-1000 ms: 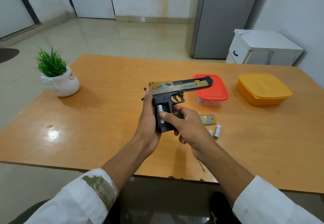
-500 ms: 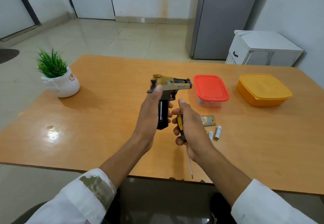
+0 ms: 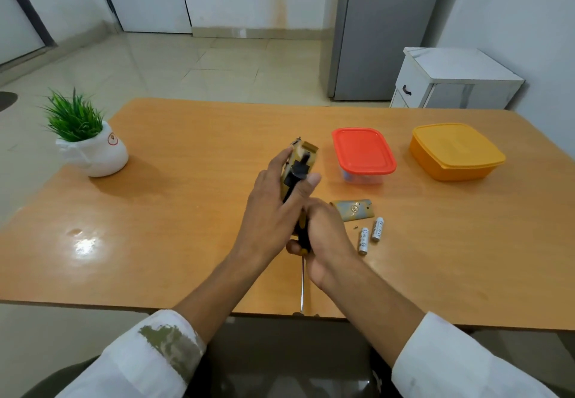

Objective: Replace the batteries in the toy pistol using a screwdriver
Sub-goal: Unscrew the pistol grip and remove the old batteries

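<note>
My left hand [image 3: 273, 207] grips the gold and black toy pistol [image 3: 301, 164] above the middle of the table, its rear end toward me and its barrel pointing away. My right hand [image 3: 326, 235] is closed on a screwdriver [image 3: 302, 268] with a black and yellow handle; its metal shaft points down toward the near table edge. The gold battery cover [image 3: 353, 210] lies on the table right of my hands. Two white batteries [image 3: 370, 235] and a tiny screw [image 3: 354, 227] lie beside it.
A clear box with a red lid [image 3: 362, 154] and an orange box [image 3: 454, 151] stand at the back right of the wooden table [image 3: 171, 217]. A white pot with a green plant [image 3: 88, 139] stands at the left. A white cabinet [image 3: 451, 78] is beyond the table.
My left hand turned the pistol from side-on to end-on, barrel pointing away. My right hand left the pistol grip and now holds the screwdriver upright, close against the left hand.
</note>
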